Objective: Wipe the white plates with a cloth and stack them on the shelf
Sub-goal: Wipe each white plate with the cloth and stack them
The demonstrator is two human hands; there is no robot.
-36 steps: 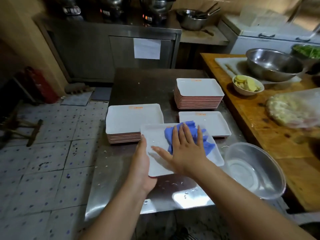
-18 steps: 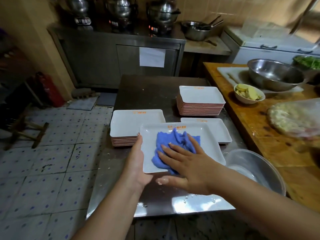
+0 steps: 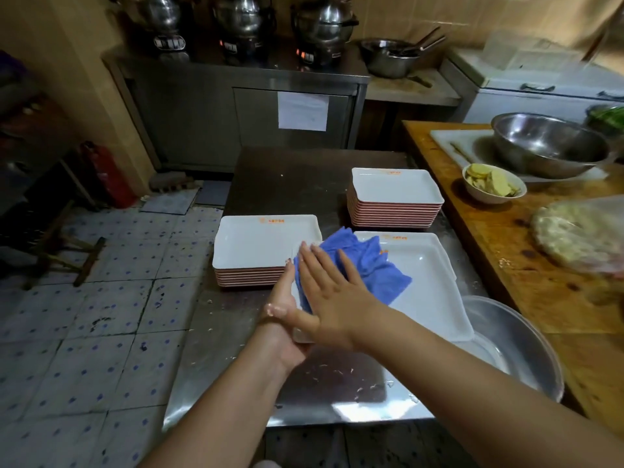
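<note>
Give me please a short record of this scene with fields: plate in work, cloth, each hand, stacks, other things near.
plate: white, rectangular, on the steel table, being wiped
cloth: blue, lying on the plate's left part
right hand: flat, fingers straight, pressing the cloth
left hand: gripping the plate's left edge
stacks: left stack; far stack, the taller
nearby: metal basin at the plate's right

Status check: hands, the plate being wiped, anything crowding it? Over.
Left hand grips plate at its near-left edge. Right hand flat, pressing blue cloth onto it. Plate stack close on the left, metal basin on the right.
</note>
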